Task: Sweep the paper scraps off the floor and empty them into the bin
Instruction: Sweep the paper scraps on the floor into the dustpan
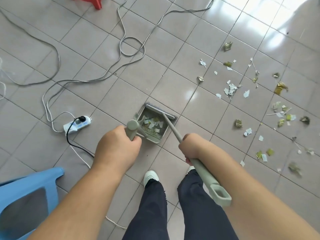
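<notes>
Underfoot, a grey tiled floor (142, 73) spreads across the whole view, with a person standing on it in dark trousers (154, 210) and white shoes (151, 176). Well to the left of the dustpan and nearer the person, a blue plastic stool (26, 193) fills the lower corner; far beyond the dustpan, a red stool leg (94, 2) pokes in at the top edge. Grey cables (124, 42) loop over the tiles beyond and left of the dustpan. The green dustpan (152, 123) sits on the floor just ahead of the shoes, several paper scraps (153, 122) already inside it. The left hand (117, 146) grips the dustpan's upright handle (132, 129). The right hand (192, 146) is clenched round the broom's long handle (206, 174), and the broom head (160, 111) rests along the dustpan's far lip. Left of the dustpan lies a white power strip (78, 124) with a black plug in it. Right of the dustpan, many more white and yellowish scraps (230, 89) lie scattered over the tiles, well apart from it.
</notes>
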